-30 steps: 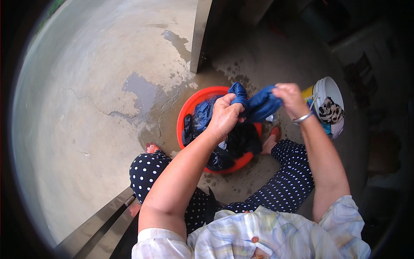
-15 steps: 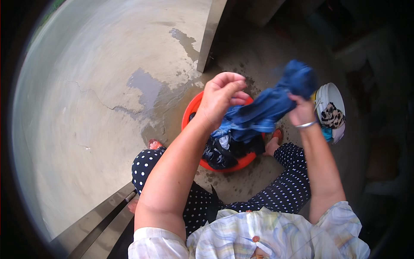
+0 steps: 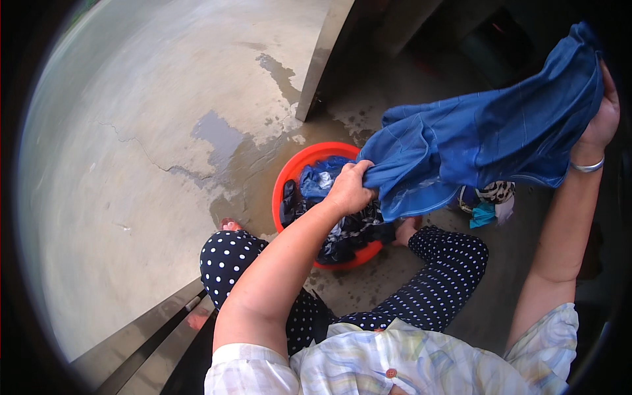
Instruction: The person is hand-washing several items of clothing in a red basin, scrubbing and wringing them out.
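Note:
A blue garment (image 3: 474, 135) is stretched out between my two hands, above and to the right of the red basin. My left hand (image 3: 350, 189) is closed round its lower left end, over the basin. Up at the far right, my right hand (image 3: 600, 122) grips the other end; its fingers are partly hidden behind the cloth. The red basin (image 3: 284, 187) stands on the floor between my feet. In it lie dark patterned clothes (image 3: 345, 237) and a crumpled blue cloth (image 3: 321, 174).
Behind the garment, to the right, a leopard-print cloth (image 3: 498, 191) and a turquoise cloth (image 3: 482, 214) show; their bucket is mostly covered. A post (image 3: 322, 59) rises beyond the basin. Wet patches (image 3: 220, 138) mark the concrete floor. Metal rails (image 3: 145, 329) run at the lower left.
My right hand has moved up and far to the right, spreading the bunched blue garment. My left hand, free before, has come down and taken hold of its near end.

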Motion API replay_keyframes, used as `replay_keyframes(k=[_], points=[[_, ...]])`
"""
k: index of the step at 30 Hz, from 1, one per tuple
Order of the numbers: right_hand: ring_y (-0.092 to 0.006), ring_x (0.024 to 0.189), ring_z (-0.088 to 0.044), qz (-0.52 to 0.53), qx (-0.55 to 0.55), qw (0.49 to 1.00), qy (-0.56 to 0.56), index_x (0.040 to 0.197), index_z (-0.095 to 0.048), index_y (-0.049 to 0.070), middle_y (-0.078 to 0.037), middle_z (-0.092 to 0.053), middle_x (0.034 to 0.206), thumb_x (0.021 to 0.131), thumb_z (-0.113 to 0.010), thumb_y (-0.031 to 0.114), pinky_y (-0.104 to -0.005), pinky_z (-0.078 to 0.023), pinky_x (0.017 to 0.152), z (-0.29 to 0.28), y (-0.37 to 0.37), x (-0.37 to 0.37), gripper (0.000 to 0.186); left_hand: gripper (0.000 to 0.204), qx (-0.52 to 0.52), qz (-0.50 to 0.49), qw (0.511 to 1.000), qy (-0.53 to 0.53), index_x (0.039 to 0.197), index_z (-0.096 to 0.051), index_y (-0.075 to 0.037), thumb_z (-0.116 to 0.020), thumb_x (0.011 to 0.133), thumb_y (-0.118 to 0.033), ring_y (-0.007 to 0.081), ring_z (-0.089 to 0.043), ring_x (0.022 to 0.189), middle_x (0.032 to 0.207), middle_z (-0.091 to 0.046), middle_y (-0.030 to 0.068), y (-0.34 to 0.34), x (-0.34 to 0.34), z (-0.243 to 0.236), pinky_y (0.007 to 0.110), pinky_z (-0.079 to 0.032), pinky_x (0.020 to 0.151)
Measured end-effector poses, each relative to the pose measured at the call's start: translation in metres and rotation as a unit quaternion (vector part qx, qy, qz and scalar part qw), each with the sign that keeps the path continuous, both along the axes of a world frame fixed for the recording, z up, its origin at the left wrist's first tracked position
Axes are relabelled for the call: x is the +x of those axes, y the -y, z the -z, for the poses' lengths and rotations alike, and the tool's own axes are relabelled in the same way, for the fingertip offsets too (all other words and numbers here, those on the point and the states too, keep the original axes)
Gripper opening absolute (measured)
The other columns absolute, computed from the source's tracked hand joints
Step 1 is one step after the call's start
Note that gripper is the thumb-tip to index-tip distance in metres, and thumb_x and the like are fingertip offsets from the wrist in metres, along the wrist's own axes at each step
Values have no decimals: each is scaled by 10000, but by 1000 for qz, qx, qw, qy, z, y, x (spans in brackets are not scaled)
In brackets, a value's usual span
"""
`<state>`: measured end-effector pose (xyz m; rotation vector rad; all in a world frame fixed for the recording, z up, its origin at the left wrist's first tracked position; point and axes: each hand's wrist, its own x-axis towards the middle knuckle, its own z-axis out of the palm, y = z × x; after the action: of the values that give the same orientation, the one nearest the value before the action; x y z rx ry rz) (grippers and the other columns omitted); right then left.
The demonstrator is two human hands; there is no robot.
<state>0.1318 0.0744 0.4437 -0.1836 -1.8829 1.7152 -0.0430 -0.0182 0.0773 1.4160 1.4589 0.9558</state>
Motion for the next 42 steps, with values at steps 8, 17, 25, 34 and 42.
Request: replay_keyframes(k=[8, 17, 25, 34, 42], points=[[-227, 911, -613, 180, 20, 981, 64, 1011, -605, -1, -127, -641, 956, 762, -595, 42, -370, -473, 868, 117, -33, 20, 253, 198, -89, -133, 856, 491, 952, -569, 11, -495, 869, -152, 152, -608, 777, 876, -623, 91, -21, -14, -47, 282, -512, 670], [-260, 880, -617, 206, 126, 857, 455, 937, -605, 17, -161, -640, 921, 650, -710, 111, -321, -461, 789, 330, -20, 4, 320, 183, 19, -68, 858, 509, 1001, -561, 0, -496, 884, -125, 140, -608, 789, 891, -617, 68, -18, -25, -78, 258, -500, 684], [-345, 1031, -531, 253, 56, 768, 586, 1249, -403, 42, -234, -538, 1096, 610, -743, 160, -372, -428, 890, 492, 9, 37, 733, 224, -20, -168, 897, 409, 1030, -553, 14, -500, 893, -155, 145, -603, 849, 938, -617, 77, -17, -32, -69, 261, -490, 730], [-538, 1269, -95, 114, 52, 657, 743, 1411, -62, 145, -315, -29, 1407, 554, -796, 389, -509, -273, 1017, 569, 98, 13, 1154, 306, -24, -321, 841, 436, 1187, -432, 30, -416, 929, -133, 259, -573, 979, 1112, -550, 154, -4, -48, -58, 361, -467, 842], [-424, 1041, -492, 342, -83, 639, 684, 1061, -562, 94, -276, -436, 1199, 613, -629, 50, -404, -436, 875, 628, 58, 33, 456, 338, -29, -341, 819, 461, 1221, -392, 27, -399, 935, -153, 283, -536, 1039, 1162, -514, 172, -6, -46, -51, 422, -418, 900]])
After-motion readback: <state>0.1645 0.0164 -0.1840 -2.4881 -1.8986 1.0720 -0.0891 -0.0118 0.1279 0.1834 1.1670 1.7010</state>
